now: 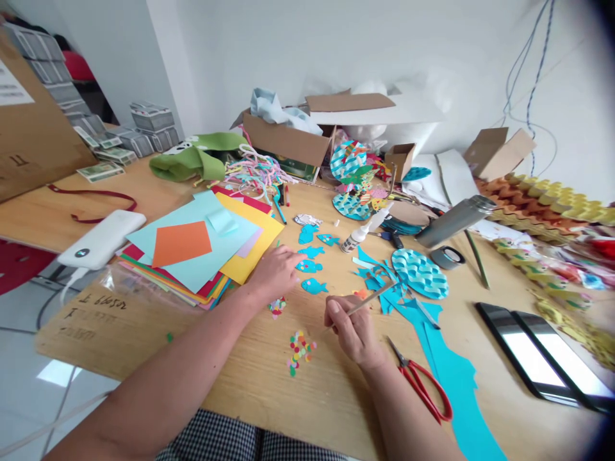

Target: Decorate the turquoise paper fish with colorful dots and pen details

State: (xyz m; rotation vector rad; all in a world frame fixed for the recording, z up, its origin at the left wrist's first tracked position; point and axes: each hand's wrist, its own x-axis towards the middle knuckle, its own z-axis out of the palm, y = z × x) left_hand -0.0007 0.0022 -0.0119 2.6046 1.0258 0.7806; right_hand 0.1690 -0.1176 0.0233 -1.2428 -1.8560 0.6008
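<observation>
My left hand (276, 272) rests on the wooden table with its fingers stretched towards a column of blue paper fish. Its fingertips are at the left edge of one blue paper fish (309, 266); another fish (314, 286) with a dot on it lies just below. My right hand (353, 330) is closed around a thin pale stick (375, 296), which slants up to the right. Small coloured paper dots (300, 351) lie in a pile between my forearms, and a smaller pile (277, 307) is beside my left wrist. Red-handled scissors (423, 381) lie right of my right wrist.
Coloured paper sheets (192, 237) are stacked at left beside a white power bank (103, 238). Blue paper scraps (451, 371), a white glue bottle (355, 237), a woven blue disc (419, 273), a steel flask (454, 221) and two phones (538, 355) spread across the right.
</observation>
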